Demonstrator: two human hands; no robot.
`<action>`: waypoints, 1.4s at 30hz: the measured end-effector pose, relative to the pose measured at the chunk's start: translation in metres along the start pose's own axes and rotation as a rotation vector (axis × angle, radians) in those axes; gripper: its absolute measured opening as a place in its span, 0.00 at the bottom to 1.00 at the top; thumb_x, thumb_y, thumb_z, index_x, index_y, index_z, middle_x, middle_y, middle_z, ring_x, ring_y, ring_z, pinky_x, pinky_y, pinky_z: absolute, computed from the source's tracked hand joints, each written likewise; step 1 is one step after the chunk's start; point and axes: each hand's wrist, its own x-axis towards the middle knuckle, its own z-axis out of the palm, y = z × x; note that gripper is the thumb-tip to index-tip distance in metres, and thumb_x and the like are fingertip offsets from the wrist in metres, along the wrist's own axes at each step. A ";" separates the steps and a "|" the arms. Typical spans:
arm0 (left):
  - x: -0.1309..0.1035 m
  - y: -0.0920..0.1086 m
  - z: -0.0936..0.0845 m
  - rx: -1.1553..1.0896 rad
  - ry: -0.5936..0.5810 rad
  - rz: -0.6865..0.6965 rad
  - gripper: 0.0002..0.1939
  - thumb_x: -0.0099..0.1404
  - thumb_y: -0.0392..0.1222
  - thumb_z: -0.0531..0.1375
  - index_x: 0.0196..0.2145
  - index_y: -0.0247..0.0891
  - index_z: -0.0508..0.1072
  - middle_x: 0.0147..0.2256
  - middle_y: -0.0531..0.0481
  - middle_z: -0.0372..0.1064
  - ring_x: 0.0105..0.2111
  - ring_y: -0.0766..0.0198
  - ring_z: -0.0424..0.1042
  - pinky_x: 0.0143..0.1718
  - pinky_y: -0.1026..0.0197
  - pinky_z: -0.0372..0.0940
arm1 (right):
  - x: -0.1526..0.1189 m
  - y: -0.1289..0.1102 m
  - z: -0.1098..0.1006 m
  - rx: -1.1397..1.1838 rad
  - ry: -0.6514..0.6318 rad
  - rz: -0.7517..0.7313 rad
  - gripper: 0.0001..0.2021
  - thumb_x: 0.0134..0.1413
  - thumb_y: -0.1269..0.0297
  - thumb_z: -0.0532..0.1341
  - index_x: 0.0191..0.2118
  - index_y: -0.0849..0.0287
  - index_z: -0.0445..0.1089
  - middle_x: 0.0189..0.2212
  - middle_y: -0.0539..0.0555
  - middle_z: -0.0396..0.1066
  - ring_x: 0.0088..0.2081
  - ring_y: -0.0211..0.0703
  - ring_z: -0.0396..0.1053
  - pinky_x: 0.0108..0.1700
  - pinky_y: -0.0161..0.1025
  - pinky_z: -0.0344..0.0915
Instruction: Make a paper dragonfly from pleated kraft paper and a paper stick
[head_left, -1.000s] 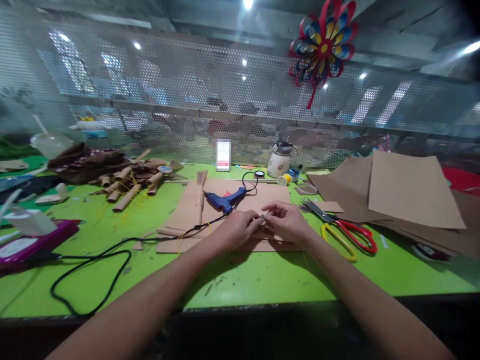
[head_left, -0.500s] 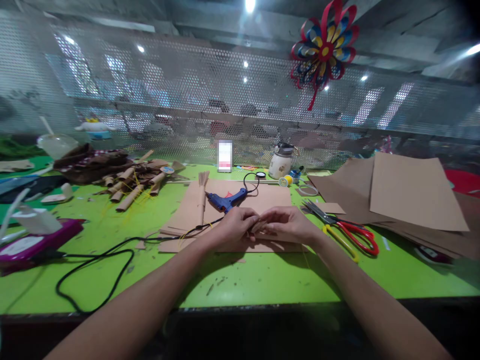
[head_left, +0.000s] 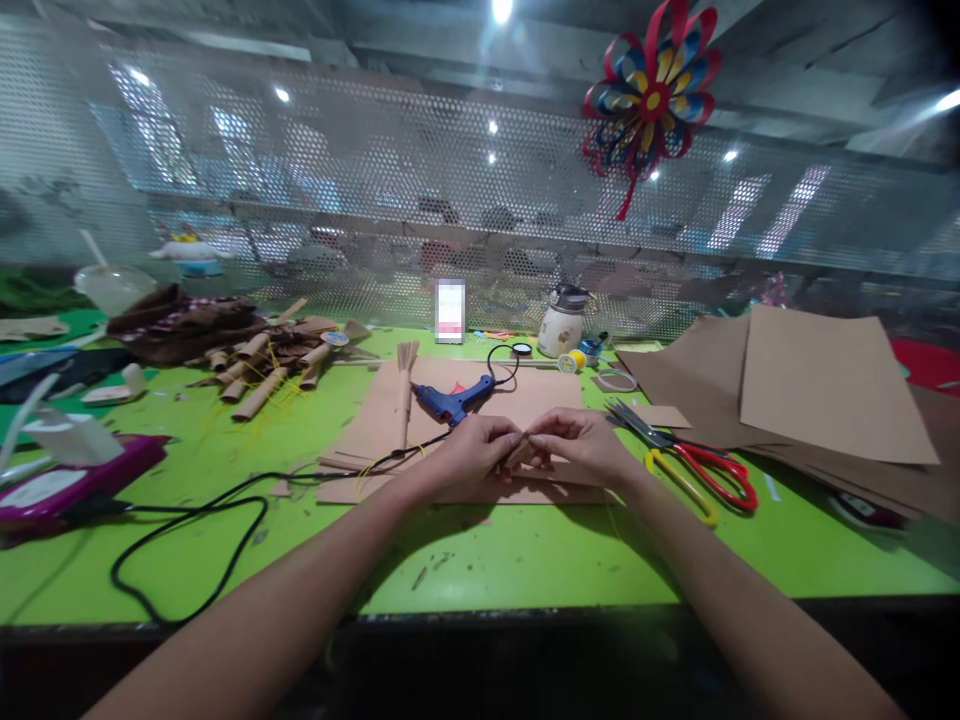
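Observation:
Between my fingertips is a small piece of brown paper (head_left: 519,455), mostly covered by the fingers. My left hand (head_left: 480,448) pinches it from the left. My right hand (head_left: 581,442) pinches it from the right, thumb and forefinger meeting at its top edge. Both hands are above stacked sheets of brown kraft paper (head_left: 375,425). Just beyond them a blue hot glue gun (head_left: 454,400) lies on the sheets. A rolled paper tube with a fringed end (head_left: 405,400) lies left of the glue gun.
Scissors with red and yellow handles (head_left: 682,455) lie right of my hands. A black cable (head_left: 262,485) crosses to a purple power strip (head_left: 90,485). Paper rolls (head_left: 262,380) are piled at left, large paper sheets (head_left: 832,390) at right. A phone (head_left: 450,312) and jar (head_left: 562,325) stand behind.
My right fingers have moved from lying over the paper piece to a fingertip pinch at its top edge. The piece shows more plainly between my hands.

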 end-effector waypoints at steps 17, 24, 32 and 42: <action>-0.003 -0.005 0.008 0.151 0.016 -0.002 0.14 0.64 0.45 0.49 0.33 0.34 0.71 0.26 0.49 0.71 0.26 0.64 0.69 0.28 0.65 0.61 | 0.003 0.012 0.007 -0.089 0.095 -0.046 0.12 0.47 0.56 0.63 0.30 0.60 0.67 0.18 0.48 0.66 0.20 0.34 0.63 0.22 0.31 0.61; -0.002 -0.004 0.009 0.061 0.002 -0.025 0.13 0.64 0.44 0.48 0.34 0.35 0.69 0.26 0.50 0.70 0.26 0.64 0.71 0.29 0.64 0.63 | 0.006 0.014 0.002 -0.156 0.065 -0.002 0.15 0.47 0.52 0.62 0.32 0.61 0.67 0.19 0.47 0.65 0.20 0.33 0.61 0.21 0.31 0.58; -0.003 -0.008 0.008 -0.157 -0.066 -0.116 0.16 0.64 0.51 0.51 0.31 0.34 0.67 0.28 0.47 0.72 0.27 0.63 0.72 0.28 0.63 0.65 | 0.004 0.012 0.001 -0.013 0.082 0.005 0.13 0.44 0.56 0.64 0.25 0.62 0.67 0.15 0.45 0.61 0.18 0.32 0.58 0.21 0.30 0.56; 0.003 -0.001 0.004 -0.278 -0.034 -0.254 0.10 0.62 0.44 0.54 0.31 0.33 0.66 0.24 0.48 0.71 0.21 0.65 0.71 0.24 0.64 0.62 | 0.004 0.007 0.003 -0.058 0.175 -0.040 0.12 0.46 0.58 0.63 0.25 0.62 0.66 0.13 0.45 0.59 0.17 0.31 0.56 0.19 0.30 0.54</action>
